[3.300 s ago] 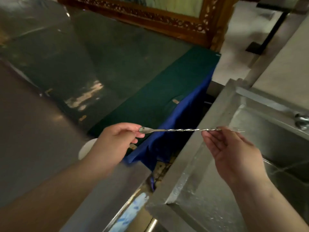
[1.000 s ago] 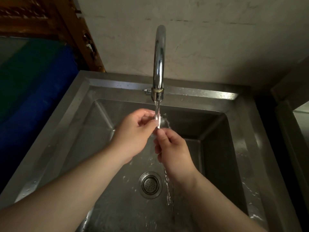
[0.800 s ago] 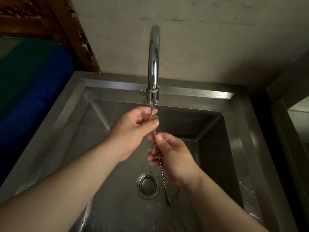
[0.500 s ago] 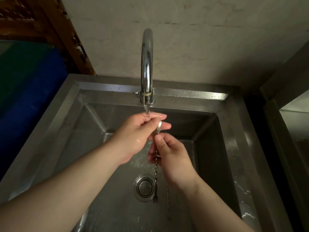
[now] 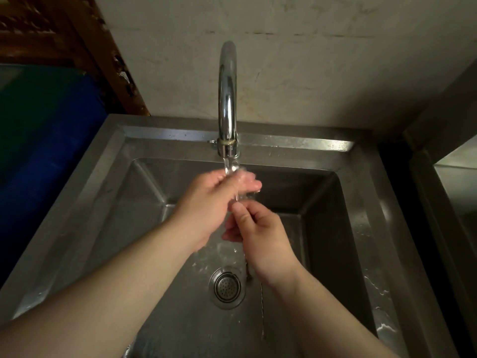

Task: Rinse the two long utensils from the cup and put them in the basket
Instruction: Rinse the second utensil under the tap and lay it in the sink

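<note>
A long twisted steel bar spoon (image 5: pixel 236 198) is upright under the running tap (image 5: pixel 227 99), over the steel sink (image 5: pixel 284 145). My left hand (image 5: pixel 209 202) pinches its top end right in the water stream. Just below, my right hand (image 5: pixel 258 233) grips the shaft between thumb and fingers. Most of the shaft is hidden behind my right hand and wrist. Only one utensil shows. The cup and the basket are out of view.
The drain strainer (image 5: pixel 227 286) lies in the wet basin under my hands. A blue and green cloth (image 5: pixel 38 151) covers the surface to the left, behind it a carved wooden frame (image 5: pixel 111 60). Another steel unit (image 5: pixel 454 161) stands at the right.
I turned from the cloth-covered side to the sink and brought the spoon under the tap. In the last second my left fingers slid over its top end; the lower shaft went behind my right wrist.
</note>
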Tool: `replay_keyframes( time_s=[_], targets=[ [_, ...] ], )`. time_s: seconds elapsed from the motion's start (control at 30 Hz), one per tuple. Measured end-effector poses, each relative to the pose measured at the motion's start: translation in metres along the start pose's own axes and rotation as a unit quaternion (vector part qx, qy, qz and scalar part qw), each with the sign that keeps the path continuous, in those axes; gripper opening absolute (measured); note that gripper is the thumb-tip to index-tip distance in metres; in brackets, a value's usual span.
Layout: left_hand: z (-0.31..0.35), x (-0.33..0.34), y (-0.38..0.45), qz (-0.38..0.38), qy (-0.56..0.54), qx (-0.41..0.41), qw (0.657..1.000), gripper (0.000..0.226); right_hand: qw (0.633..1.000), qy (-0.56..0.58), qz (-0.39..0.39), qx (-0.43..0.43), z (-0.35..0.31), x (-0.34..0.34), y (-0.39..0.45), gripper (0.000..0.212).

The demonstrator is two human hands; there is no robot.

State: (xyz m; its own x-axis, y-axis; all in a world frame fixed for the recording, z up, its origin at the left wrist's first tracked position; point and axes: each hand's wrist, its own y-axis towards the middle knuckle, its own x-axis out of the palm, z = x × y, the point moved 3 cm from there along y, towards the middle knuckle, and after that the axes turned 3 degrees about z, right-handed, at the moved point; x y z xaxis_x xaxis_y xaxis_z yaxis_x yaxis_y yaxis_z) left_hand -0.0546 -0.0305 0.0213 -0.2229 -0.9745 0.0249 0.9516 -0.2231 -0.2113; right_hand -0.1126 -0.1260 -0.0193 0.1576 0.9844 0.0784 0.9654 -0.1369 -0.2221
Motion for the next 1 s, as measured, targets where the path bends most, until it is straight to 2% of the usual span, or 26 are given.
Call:
replay_keyframes(
  time_s=[0.1, 0.17, 0.27, 0.5, 0.57, 0.67, 0.73, 0.87, 1.0],
  targets=[
    [0.004, -0.005, 0.011, 0.049, -0.104, -0.046, 0.992, 0.02, 0.998, -0.048, 0.02, 0.022, 0.005, -0.001, 0.0, 0.021],
    [0.001, -0.001, 0.011, 0.045, -0.086, -0.064, 0.993, 0.025, 0.997, -0.069, 0.029, -0.001, -0.001, 0.0, 0.006, 0.023],
    [-0.003, 0.002, 0.003, 0.04, -0.037, -0.047, 0.997, 0.024, 0.995, -0.086, 0.018, -0.044, -0.012, 0.002, 0.013, 0.024],
    [0.009, -0.049, 0.008, 0.201, -0.139, -0.075, 0.967, 0.015, 0.971, -0.24, 0.009, -0.004, 0.004, -0.028, -0.001, 0.015],
    [-0.001, -0.064, 0.009, 0.251, -0.167, -0.105, 0.948, 0.016, 0.974, -0.223, 0.025, -0.02, -0.003, -0.034, -0.001, 0.008],
    [-0.025, -0.072, 0.011, 0.304, -0.23, -0.183, 0.906, 0.015, 0.989, -0.13, 0.047, -0.051, -0.025, -0.029, 0.004, 0.006],
    [-0.045, -0.069, 0.012, 0.303, -0.261, -0.235, 0.886, 0.013, 0.991, -0.093, 0.054, -0.079, -0.043, -0.019, 0.009, 0.003],
    [-0.082, -0.042, 0.005, 0.243, -0.347, -0.321, 0.847, 0.015, 0.985, -0.116, 0.039, -0.123, -0.067, 0.003, 0.018, 0.008],
    [-0.096, -0.007, -0.005, 0.165, -0.301, -0.393, 0.853, 0.02, 0.977, -0.166, 0.013, -0.134, -0.074, 0.01, 0.024, 0.01]
  ],
)
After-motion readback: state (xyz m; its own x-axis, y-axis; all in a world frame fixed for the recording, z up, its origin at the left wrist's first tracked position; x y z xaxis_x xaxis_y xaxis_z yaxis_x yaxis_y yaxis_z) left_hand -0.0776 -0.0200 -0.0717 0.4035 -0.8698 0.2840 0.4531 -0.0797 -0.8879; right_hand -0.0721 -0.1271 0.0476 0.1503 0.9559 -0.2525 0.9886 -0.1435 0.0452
